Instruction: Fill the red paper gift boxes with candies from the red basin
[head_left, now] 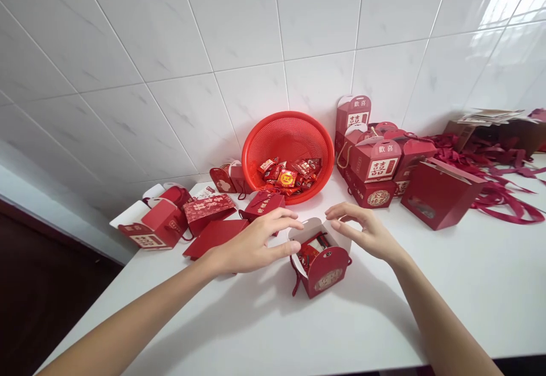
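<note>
A small red gift box [326,273] stands with its top flaps up on the white table, between my two hands. Red-wrapped candies [310,251] and something white and black show inside it, and a dark red cord hangs at its side. My left hand [260,239] hovers at the box's left edge, thumb and fingers apart, holding nothing. On the other side, my right hand [362,228] is at the far right flap, its fingers curved and parted with nothing between them. Whether either hand's fingertips touch the flaps, I cannot tell.
Behind the box, a red plastic basket [290,123] leans back with wrapped candies [288,177] in it. Several red boxes [157,222] lie on the left. More are stacked [377,160] on the right, near a red bag [441,191] and tangled ribbons [507,194]. A tiled wall [251,17] rises behind.
</note>
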Available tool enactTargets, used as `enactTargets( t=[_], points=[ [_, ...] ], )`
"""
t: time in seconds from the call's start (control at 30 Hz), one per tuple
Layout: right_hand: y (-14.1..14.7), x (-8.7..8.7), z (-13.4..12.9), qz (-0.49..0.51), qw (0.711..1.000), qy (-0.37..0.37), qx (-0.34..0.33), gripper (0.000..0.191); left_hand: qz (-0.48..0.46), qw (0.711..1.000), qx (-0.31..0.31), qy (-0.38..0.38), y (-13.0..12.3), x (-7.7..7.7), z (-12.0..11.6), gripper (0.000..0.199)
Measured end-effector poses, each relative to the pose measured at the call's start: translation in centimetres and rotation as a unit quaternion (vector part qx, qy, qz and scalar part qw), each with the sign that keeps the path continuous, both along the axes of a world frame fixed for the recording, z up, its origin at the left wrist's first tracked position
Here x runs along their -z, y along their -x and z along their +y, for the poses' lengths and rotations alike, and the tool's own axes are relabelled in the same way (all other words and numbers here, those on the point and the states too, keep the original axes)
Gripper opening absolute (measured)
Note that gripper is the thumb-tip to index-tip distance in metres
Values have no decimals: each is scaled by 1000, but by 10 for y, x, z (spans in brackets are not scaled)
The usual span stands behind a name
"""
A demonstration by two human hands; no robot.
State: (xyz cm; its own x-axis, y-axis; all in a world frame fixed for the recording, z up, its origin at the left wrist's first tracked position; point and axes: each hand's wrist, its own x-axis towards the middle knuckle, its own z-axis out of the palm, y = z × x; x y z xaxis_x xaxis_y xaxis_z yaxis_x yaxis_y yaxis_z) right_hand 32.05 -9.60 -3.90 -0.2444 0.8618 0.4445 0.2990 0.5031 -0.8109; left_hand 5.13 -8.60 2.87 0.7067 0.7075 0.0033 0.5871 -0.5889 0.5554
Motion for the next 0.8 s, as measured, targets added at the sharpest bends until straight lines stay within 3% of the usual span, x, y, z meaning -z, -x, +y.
enactTargets(
  t=[0.1, 0.27, 0.47, 0.63, 0.7, 0.8],
  points=[
    [-4, -2, -1, -31, 999, 25, -29, 29, -1, 1000, -8, 30, 5, 9, -3, 50],
    [-4, -1, -1, -40, 999, -3, -11, 39, -50, 998, -27, 37, -10, 25, 3, 57],
    [0, 2, -3, -99, 990, 10, -98, 63, -47, 996, -32, -70, -32, 51, 16, 42],
    [6, 8, -4, -76, 994, 1, -78, 91, -47, 991, -65, -106, -30, 57, 16, 38],
    [10, 8, -5, -57, 997, -8, -57, 86, -45, 989, -87, -109, -29, 57, 15, 37],
    [13, 6, -6, -64, 995, -25, -68, 58, -44, 987, -106, -112, -29, 59, 16, 38]
  ],
)
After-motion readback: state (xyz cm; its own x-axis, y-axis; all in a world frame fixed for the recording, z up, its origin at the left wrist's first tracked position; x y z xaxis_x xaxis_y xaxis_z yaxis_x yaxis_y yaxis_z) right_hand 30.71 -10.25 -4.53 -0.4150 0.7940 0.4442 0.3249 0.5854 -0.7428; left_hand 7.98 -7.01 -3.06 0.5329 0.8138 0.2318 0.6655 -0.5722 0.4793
